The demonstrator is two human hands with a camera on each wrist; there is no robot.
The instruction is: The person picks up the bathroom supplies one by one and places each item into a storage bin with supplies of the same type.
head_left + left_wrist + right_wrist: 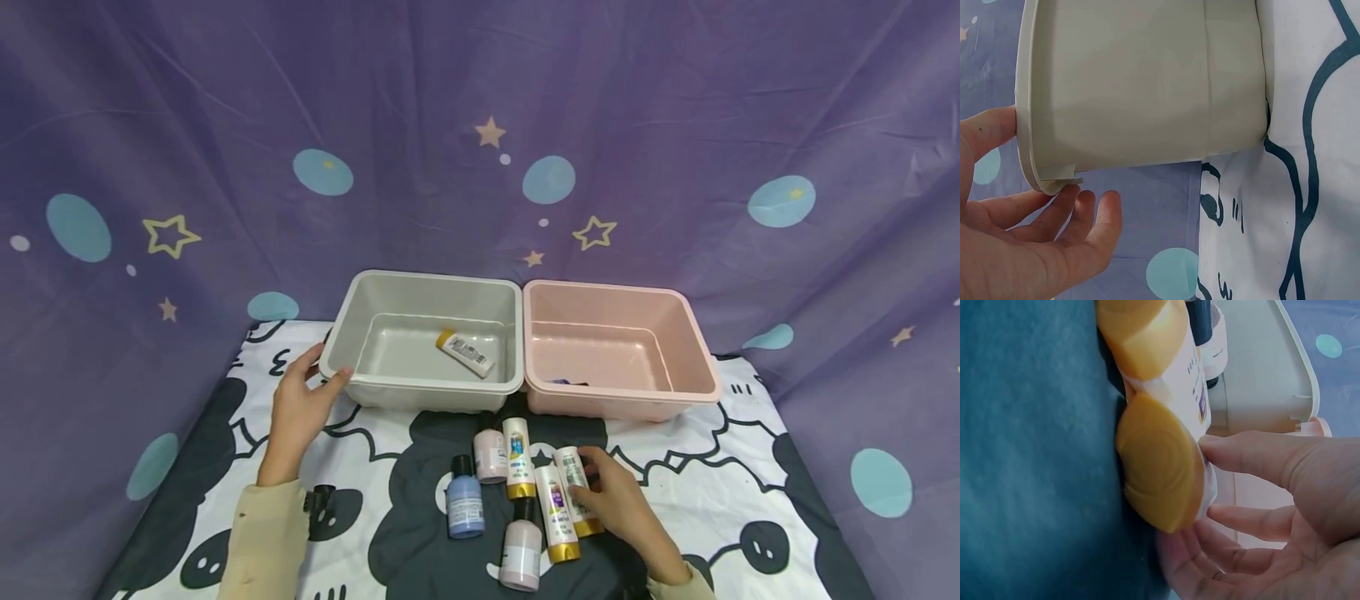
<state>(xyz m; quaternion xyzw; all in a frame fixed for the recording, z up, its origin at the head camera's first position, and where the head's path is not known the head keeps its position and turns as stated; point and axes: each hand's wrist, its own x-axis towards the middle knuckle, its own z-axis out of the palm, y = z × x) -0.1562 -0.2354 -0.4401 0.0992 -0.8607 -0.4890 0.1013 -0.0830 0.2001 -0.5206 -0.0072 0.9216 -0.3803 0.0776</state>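
Note:
My left hand [303, 412] holds the front left corner of the grey bin [420, 396], thumb on the front rim and fingers at the side. In the left wrist view, its fingers [1072, 219] curl below the rim. My right hand [618, 500] pinches a white tube with a gold cap [573, 479], thumb on one side and fingers on the other. That tube's cap [1157, 465] faces the right wrist camera. Left of it lie a second white tube [555, 508] with a purple mark and a third [517, 450] with a blue picture.
A blue bottle [465, 504] and two pale pink bottles, one rear [491, 458] and one front [520, 558], lie among the tubes. Another gold-capped tube [467, 354] lies inside the grey bin. The pink bin [622, 406] adjoins it, with something dark blue inside.

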